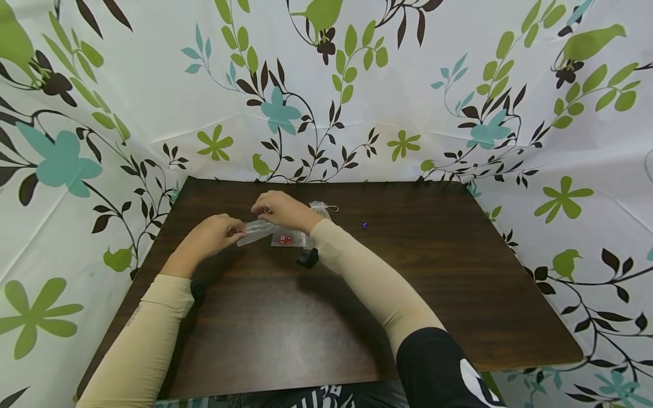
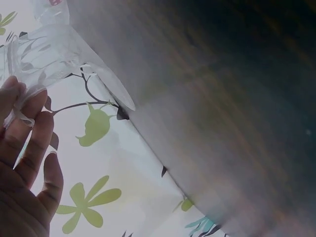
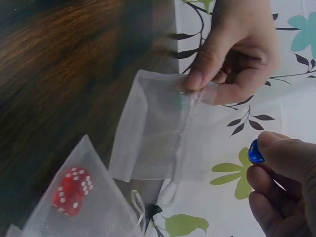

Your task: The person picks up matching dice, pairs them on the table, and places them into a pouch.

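Observation:
My left hand [image 1: 214,235] pinches the gathered end of a sheer white pouch [image 3: 153,123] between thumb and forefinger, holding it above the table's far left part. In the right wrist view the pouch looks flat, with nothing visible inside. Beside it my right hand [image 3: 291,173] pinches a shiny blue glass gem [image 3: 255,151] between thumb and fingertips, apart from the pouch. Below the hands lies another sheer pouch [image 3: 111,215] with red dice [image 3: 73,190] inside. A small blue piece [image 1: 364,225] rests on the table, right of my right hand.
One more sheer pouch [image 1: 320,207] with a pale drawstring lies behind the right wrist, partly hidden by it. The dark wooden table [image 1: 459,272] meets a leaf-patterned cloth [image 1: 168,113] at the back and sides.

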`<state>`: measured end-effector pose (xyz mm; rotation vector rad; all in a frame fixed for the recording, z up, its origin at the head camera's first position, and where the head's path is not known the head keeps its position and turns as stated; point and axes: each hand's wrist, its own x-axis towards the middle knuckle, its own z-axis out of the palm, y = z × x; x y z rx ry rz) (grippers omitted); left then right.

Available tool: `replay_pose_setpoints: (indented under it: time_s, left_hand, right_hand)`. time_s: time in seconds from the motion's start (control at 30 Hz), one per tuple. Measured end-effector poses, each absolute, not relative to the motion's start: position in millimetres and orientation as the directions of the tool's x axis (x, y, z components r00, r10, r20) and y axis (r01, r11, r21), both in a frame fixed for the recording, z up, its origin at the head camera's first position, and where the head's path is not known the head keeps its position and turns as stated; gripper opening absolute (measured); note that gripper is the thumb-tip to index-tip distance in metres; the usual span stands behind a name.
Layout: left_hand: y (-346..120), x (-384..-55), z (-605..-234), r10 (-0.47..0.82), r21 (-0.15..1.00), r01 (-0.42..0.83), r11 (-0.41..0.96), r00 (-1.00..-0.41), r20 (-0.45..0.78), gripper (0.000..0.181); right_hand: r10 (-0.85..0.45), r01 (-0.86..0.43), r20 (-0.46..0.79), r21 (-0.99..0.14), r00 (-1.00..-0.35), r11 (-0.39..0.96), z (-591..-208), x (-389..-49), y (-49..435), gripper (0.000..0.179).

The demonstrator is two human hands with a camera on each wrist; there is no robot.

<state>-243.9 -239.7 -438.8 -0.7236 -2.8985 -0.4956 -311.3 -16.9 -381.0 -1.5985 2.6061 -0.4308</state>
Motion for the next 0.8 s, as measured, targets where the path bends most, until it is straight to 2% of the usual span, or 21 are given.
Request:
replay_pose_setpoints:
  time_s: [0.5, 0.8]
  left_hand:
    - [-241.4, -241.7, -437.2, 0.412, 0.283, 0.451, 0.847, -0.892, 0.187, 0.005]
    - [-241.5, -240.5, -437.1, 0.4, 0.283, 0.426, 0.859, -0.905, 0.146, 0.007]
  right_hand:
    - [-0.853, -0.855, 0.151, -0.245, -0.5, 0.458, -383.4, -315.1, -4.7, 0.025]
    - [-0.8, -0.804, 0.189, -0.331, -0.569, 0.494, -388.3, -327.0, 19.4, 0.026]
